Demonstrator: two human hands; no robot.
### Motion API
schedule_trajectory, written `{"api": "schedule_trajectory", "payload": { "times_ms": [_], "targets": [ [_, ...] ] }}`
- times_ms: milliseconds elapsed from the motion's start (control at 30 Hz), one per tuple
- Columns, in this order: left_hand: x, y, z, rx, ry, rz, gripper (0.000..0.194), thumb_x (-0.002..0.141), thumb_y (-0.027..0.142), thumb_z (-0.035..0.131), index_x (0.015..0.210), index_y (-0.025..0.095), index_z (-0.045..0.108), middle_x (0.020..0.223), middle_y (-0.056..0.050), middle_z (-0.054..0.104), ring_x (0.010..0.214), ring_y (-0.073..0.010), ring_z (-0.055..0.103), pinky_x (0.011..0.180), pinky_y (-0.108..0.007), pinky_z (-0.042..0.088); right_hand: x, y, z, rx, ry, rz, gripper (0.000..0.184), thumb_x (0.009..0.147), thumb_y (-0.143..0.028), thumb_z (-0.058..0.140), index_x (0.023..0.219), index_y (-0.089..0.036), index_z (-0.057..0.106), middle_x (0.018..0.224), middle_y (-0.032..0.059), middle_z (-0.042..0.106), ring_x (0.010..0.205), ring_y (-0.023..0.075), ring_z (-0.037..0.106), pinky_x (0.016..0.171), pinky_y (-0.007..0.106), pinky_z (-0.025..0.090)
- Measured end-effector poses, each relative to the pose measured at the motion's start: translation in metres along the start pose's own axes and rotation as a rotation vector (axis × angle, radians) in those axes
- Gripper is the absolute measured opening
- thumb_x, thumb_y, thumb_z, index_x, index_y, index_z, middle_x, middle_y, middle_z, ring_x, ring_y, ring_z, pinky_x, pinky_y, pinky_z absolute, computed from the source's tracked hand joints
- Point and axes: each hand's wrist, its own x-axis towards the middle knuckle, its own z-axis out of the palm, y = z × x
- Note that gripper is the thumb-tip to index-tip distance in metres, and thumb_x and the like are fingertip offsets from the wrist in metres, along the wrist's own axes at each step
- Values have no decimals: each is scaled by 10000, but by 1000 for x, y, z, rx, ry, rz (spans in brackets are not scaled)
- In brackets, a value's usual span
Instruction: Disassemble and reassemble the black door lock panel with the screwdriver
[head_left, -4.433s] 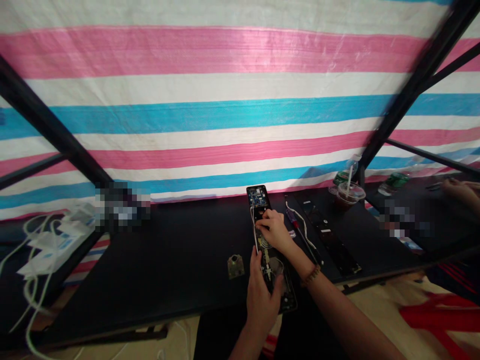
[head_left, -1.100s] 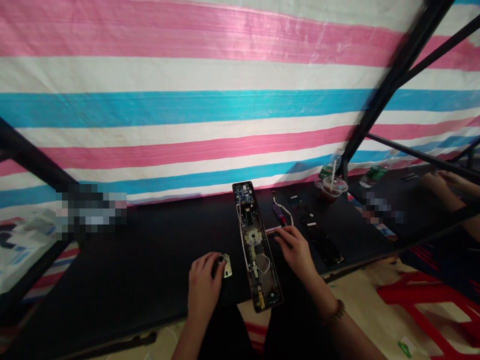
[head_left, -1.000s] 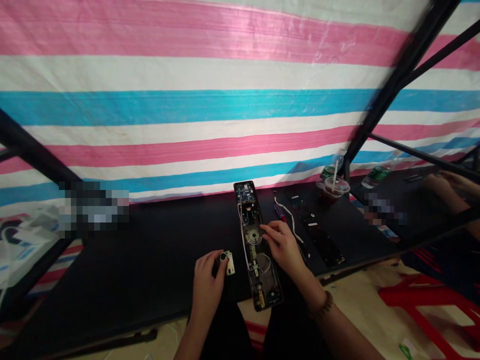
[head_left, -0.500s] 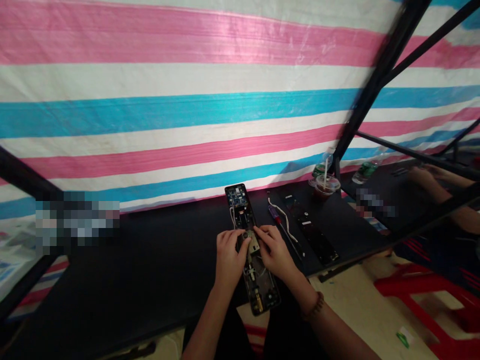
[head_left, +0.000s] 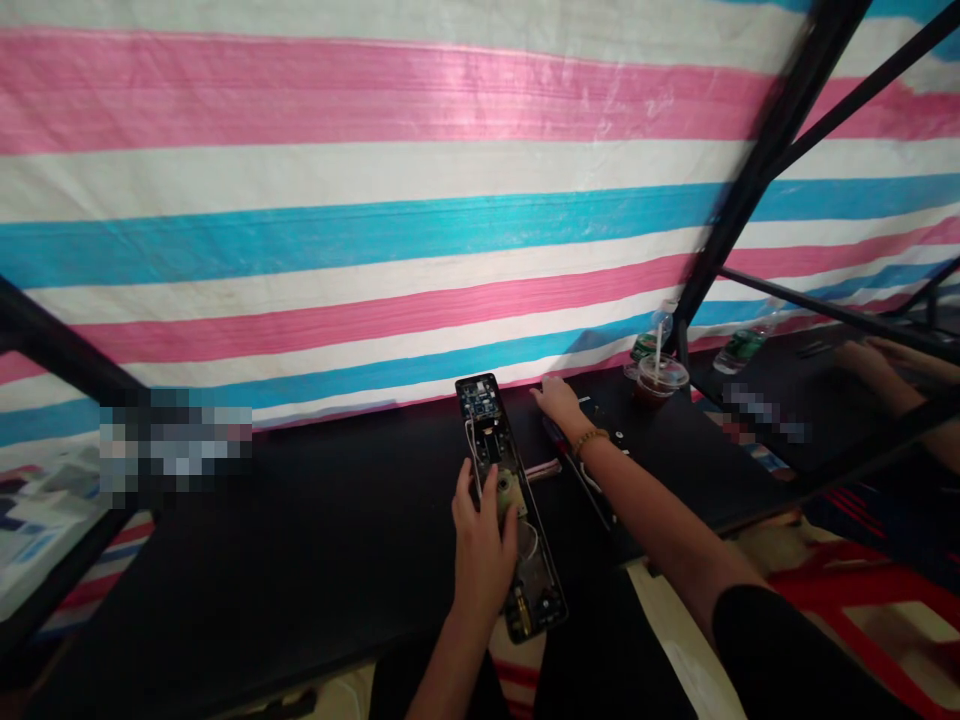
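A long black door-lock body (head_left: 510, 505) lies opened on the black table (head_left: 300, 540), its circuit board and wires showing. My left hand (head_left: 482, 545) rests on its middle, fingers curled round a small brass-coloured part (head_left: 505, 490) seated in the lock. My right hand (head_left: 559, 400) is stretched far forward to the table's back edge, fingers down on the surface near a screwdriver; what it touches is hidden. A beaded bracelet (head_left: 589, 438) sits on that wrist.
A second black lock panel (head_left: 611, 440) lies right of my forearm. A lidded drink cup with a straw (head_left: 658, 375) and a green-labelled bottle (head_left: 646, 340) stand at the back right. Another person's hands (head_left: 877, 362) work at the neighbouring table. A striped tarp hangs behind.
My left hand carried the brass part from the table onto the lock and now holds it there. My right hand left the lock and reached forward to the table's back edge.
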Motion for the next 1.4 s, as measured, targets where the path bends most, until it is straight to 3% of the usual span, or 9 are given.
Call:
{"api": "schedule_trajectory", "payload": {
  "times_ms": [100,200,300,467,567,667,933,1133,1400],
  "targets": [
    [-32,-2,9,-126,-7,-135,516,1028,289,430,1537,248,360,1673,-132,180,1500,-302,325,1190,-531,355,10,-3,7,-18,-31,-8,387,958,-377,658,1272,-159,599,1274,105,622,1070,234,653,899,441,571],
    [-60,-8,16,-200,-56,-208,563,1034,313,412,1571,215,277,1646,-156,288,1522,-288,296,1215,-523,321,4,-8,3,3,-3,-71,332,981,-345,623,1244,-143,614,1237,109,644,1062,230,656,912,435,558],
    [-73,-14,18,-226,-106,-225,577,1029,323,415,1570,181,274,1626,-168,344,1519,-281,309,1228,-516,300,-16,-22,-9,50,49,-200,257,1040,-246,473,1171,-131,661,1139,110,698,1031,191,661,936,347,513],
    [-70,-12,17,-263,-98,-276,619,1008,348,450,1566,157,264,1628,-174,341,1507,-279,338,1222,-481,320,-66,-59,-26,1,-10,-499,235,1029,-282,501,1103,-207,711,1060,64,712,947,161,660,863,246,473],
    [-69,-7,16,-296,-105,-333,698,989,377,487,1581,144,198,1624,-188,341,1483,-277,385,1205,-459,351,-82,-76,-29,-215,-62,-548,233,1022,-240,487,1042,-167,707,1014,95,689,872,180,650,793,257,464],
    [-70,-3,15,-309,-102,-339,711,976,387,508,1573,135,215,1624,-193,337,1491,-283,370,1207,-460,346,-83,-86,-31,-260,-66,-547,233,1014,-213,479,1007,-144,701,1036,119,678,893,202,642,788,271,458],
    [-72,-1,13,-304,-106,-339,745,946,387,548,1569,124,236,1623,-207,335,1491,-291,367,1218,-470,324,-83,-81,-29,-346,-56,-561,253,1014,-195,454,979,-155,701,1058,115,649,906,198,622,807,280,447],
    [-72,-2,13,-324,-113,-335,744,938,379,557,1568,124,254,1612,-206,359,1489,-299,368,1214,-469,326,-84,-73,-20,-286,3,-578,279,1032,-205,423,974,-159,692,1018,106,638,902,201,611,810,283,439],
    [-72,-2,11,-337,-151,-351,750,951,379,542,1575,115,222,1624,-205,335,1504,-287,341,1226,-446,302,-89,-81,-22,-416,-4,-641,200,941,-82,505,1034,-133,675,1109,176,620,1028,277,571,874,334,468]
  ]
}}
